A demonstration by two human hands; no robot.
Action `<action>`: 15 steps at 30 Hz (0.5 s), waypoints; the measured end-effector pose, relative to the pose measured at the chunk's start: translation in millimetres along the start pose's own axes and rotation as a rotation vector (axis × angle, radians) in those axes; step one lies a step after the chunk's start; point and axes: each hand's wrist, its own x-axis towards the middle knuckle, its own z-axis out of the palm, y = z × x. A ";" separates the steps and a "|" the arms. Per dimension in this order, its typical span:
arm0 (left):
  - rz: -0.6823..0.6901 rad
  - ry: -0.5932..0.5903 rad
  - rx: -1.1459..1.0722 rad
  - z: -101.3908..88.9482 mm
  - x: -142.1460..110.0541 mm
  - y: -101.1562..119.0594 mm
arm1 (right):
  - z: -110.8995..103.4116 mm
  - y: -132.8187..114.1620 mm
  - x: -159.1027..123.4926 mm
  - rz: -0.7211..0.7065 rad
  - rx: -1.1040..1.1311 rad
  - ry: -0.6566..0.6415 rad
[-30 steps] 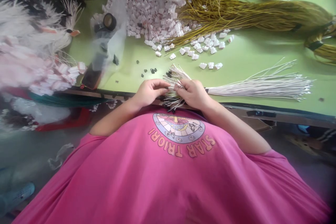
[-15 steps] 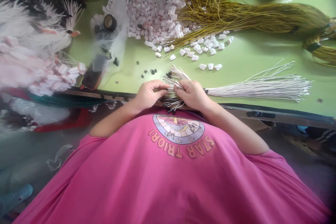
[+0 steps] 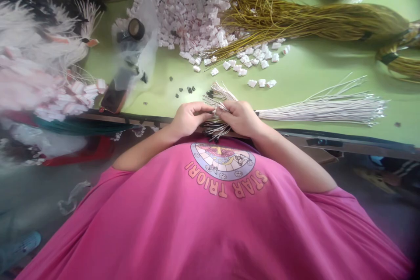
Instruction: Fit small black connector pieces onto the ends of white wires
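Note:
A bundle of white wires [image 3: 315, 109] lies along the table's front edge, its near ends fanned out between my hands. My right hand [image 3: 241, 118] is closed around the bundle near that fanned end, thumb and fingers pinching wires. From the left, my left hand [image 3: 190, 118] reaches in with thumb and fingertips pinched together among the wire tips. What exactly sits between those fingertips is too small to make out. Black connectors show on some wire ends, above and below the fingers. Several small loose black connectors [image 3: 189, 90] lie on the table just beyond my left hand.
A heap of white connectors [image 3: 193, 17] and yellow wires [image 3: 315, 19] spread across the back of the green table [image 3: 157, 98]. On the left are a tape roll [image 3: 136, 29] on a plastic bag, a phone [image 3: 114, 94] and bunched white wires with connectors [image 3: 65, 83].
My left hand has shifted slightly right, its fingertips closer to my right thumb. My right hand keeps its hold on the wires.

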 end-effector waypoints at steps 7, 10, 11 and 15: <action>0.163 0.013 0.167 3.0 1.6 -4.9 | 0.6 0.1 -0.1 -0.015 -0.012 -0.022; 0.289 -0.020 0.336 -3.9 -1.3 -3.0 | 1.2 2.4 -1.0 -0.041 0.018 0.008; 0.349 -0.062 0.404 -7.2 -3.0 -2.1 | 1.2 3.1 -1.3 -0.060 0.039 0.034; 0.562 -0.337 0.528 -19.8 -12.8 -2.3 | -1.2 3.1 -2.1 -0.132 0.106 0.092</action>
